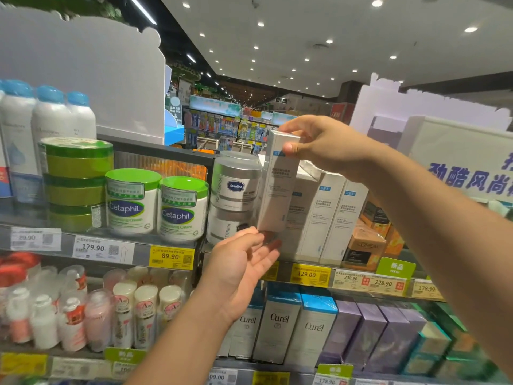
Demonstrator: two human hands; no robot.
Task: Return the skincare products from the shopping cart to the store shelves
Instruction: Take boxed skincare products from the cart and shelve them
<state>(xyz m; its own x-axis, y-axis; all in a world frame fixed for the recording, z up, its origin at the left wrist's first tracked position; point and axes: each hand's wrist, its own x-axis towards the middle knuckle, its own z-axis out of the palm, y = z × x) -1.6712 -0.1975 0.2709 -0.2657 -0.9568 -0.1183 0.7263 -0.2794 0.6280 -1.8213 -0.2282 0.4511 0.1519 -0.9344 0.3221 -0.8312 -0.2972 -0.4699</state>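
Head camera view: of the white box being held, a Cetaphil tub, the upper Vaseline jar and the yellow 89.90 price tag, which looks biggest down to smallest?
1. White box, tallest, gripped at its top by the right hand.
2. Cetaphil tub.
3. Vaseline jar, close to the tub; hard to separate.
4. 89.90 tag.
The box is nearer the camera, which inflates it.

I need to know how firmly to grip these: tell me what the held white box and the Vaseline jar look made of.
White box: looks like thin printed cardboard, matte to satin, with crisp folded edges. The right hand pinches its top.
Vaseline jar: probably rigid plastic, with a silvery lid and soft highlights; glass can't be ruled out.
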